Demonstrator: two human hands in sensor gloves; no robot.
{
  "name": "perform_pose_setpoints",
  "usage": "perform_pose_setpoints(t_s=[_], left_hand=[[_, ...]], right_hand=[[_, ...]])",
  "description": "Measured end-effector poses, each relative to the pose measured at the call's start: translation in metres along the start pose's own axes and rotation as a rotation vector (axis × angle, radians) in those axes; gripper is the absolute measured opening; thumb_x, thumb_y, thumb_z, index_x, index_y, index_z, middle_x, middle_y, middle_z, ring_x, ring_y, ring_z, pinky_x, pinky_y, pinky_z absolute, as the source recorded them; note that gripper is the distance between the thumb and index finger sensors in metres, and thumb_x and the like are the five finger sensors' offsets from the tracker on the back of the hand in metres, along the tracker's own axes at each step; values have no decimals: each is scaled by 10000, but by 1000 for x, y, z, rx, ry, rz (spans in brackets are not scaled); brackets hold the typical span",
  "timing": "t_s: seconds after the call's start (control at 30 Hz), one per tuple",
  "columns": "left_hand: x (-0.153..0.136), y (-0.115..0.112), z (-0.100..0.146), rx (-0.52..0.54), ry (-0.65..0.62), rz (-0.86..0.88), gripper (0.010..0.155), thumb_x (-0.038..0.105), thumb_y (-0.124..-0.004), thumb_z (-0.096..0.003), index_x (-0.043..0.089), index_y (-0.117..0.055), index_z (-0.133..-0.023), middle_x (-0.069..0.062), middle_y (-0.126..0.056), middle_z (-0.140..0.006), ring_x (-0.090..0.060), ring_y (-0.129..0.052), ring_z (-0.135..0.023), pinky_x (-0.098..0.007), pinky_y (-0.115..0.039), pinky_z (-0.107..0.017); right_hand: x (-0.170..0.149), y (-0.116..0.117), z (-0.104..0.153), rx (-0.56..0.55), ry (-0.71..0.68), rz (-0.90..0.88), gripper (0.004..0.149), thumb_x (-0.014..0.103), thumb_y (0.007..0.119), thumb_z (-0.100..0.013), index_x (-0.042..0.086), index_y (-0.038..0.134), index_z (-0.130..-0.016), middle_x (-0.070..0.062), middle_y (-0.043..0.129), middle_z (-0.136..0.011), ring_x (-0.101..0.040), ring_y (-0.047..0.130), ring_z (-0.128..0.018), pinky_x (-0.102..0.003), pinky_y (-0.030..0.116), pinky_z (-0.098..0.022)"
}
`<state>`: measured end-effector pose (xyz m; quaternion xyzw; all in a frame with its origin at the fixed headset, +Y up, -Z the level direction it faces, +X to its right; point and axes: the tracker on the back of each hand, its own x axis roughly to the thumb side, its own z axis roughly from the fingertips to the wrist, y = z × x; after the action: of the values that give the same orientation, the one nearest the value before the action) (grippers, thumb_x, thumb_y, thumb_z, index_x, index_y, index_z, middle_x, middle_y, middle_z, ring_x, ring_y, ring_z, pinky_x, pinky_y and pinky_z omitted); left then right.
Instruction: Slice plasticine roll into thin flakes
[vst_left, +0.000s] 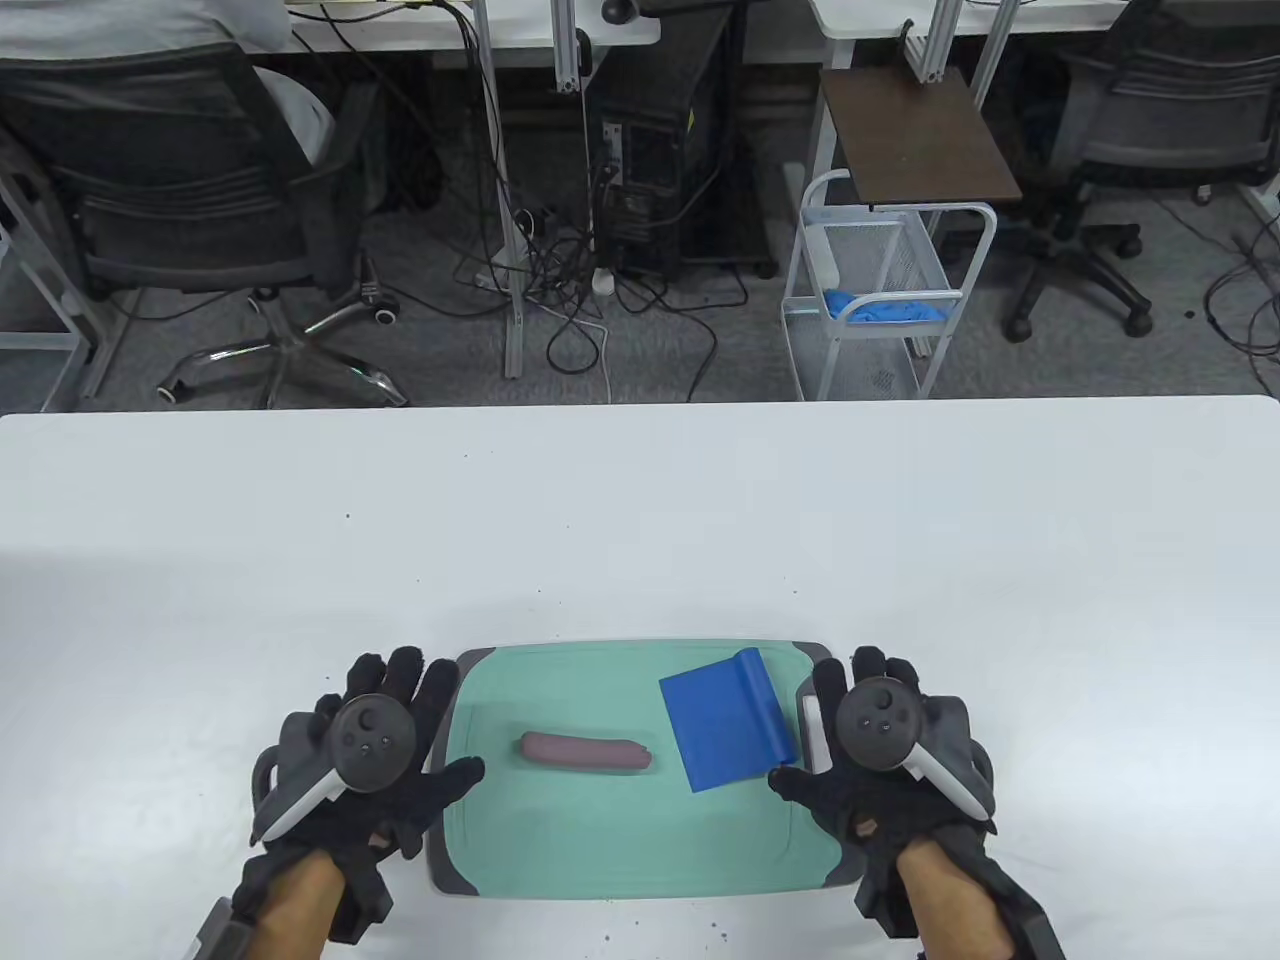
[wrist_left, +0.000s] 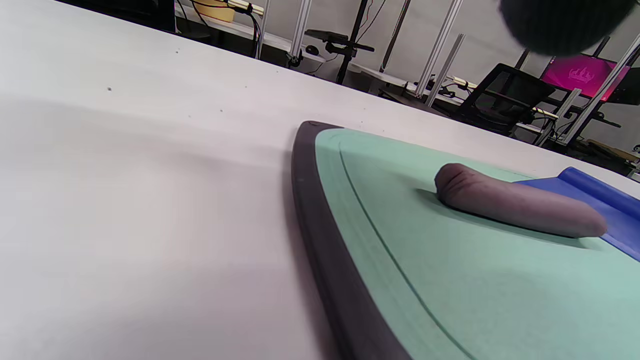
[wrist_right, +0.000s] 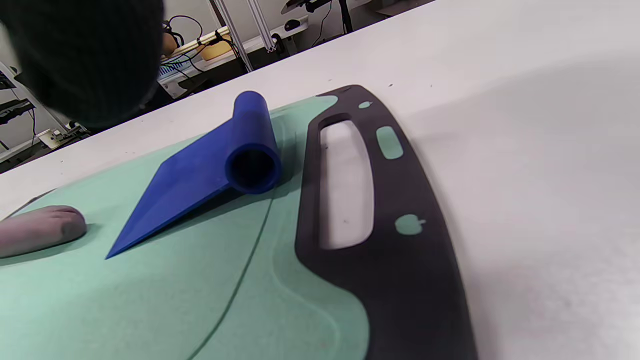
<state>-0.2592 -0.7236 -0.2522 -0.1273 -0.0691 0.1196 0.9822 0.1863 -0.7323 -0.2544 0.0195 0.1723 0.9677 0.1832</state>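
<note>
A brownish-purple plasticine roll (vst_left: 585, 752) lies whole in the middle of a green cutting board (vst_left: 560, 840) with a dark grey rim. A blue plastic scraper (vst_left: 728, 720) with a rolled handle lies on the board's right part, right of the roll. My left hand (vst_left: 385, 745) rests flat and open at the board's left edge, holding nothing. My right hand (vst_left: 860, 750) rests open over the board's right edge, its thumb near the scraper's near corner, holding nothing. The roll (wrist_left: 520, 207) and scraper (wrist_left: 600, 200) show in the left wrist view, the scraper (wrist_right: 210, 170) and the roll's end (wrist_right: 37, 230) in the right wrist view.
The board sits at the near edge of a white table (vst_left: 640, 520). Its right rim has a handle slot (wrist_right: 345, 185). Beyond the table's far edge stand office chairs (vst_left: 180, 200), a computer tower (vst_left: 660, 150) and a white wire cart (vst_left: 880, 290).
</note>
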Motion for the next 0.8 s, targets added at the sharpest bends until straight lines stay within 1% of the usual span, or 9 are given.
perform_pose_setpoints(t_s=[0.3, 0.53, 0.8], left_hand=[[1, 1, 0, 15, -9, 2, 899, 781, -644, -333, 474, -245, -1077, 67, -182, -1238, -344, -203, -1167, -673, -327, -793], [2, 1, 0, 26, -25, 10, 892, 776, -645, -336, 474, -251, -1077, 67, -194, -1240, -339, -211, -1170, -669, -332, -795], [9, 0, 2, 30, -56, 16, 880, 769, -646, -342, 466, -270, -1078, 68, -234, -1239, -312, -252, -1175, -622, -342, -809]], right_hand=[[0, 0, 1, -3, 4, -2, 1066, 594, 834, -351, 237, 150, -1088, -138, -78, -1104, -437, -106, -979, -671, 94, -726], [-1, 0, 2, -12, 9, -19, 1063, 596, 828, -352, 234, 148, -1085, -148, -46, -1114, -450, -72, -988, -673, 133, -728], [4, 3, 1, -24, -1, -39, 1033, 593, 805, -365, 213, 169, -1084, -181, 68, -1138, -480, 47, -1014, -675, 217, -736]])
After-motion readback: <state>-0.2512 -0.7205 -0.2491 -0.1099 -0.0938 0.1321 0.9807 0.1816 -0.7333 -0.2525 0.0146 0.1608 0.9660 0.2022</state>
